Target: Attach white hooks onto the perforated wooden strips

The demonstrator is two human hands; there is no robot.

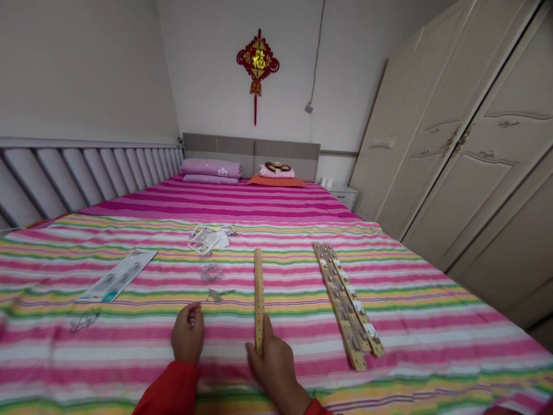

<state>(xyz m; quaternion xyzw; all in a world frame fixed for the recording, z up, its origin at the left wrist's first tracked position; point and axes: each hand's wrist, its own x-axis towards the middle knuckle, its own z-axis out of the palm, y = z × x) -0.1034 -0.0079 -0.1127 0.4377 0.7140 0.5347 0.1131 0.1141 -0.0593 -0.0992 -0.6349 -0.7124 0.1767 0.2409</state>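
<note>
My right hand (276, 360) grips the near end of a narrow wooden strip (259, 282) with a row of small holes, thumb on its left side and fingers on its right. The strip lies pointing away from me on the striped sheet. To its left, my left hand (188, 335) is closed with curled fingers; what they hold, if anything, cannot be made out. Just beyond that hand is a small grey piece (219, 295), with a clear plastic bag (211, 272) holding small parts behind it. On the right lie wooden strips (341, 305) with metal fittings and white pieces.
A flat pack (118, 278) and a wire-like tangle (85, 320) lie on the left. Papers and packaging (207, 238) sit farther up the striped sheet (142, 346). A bed rail (95, 173) runs along the left; wardrobes (466, 150) stand on the right.
</note>
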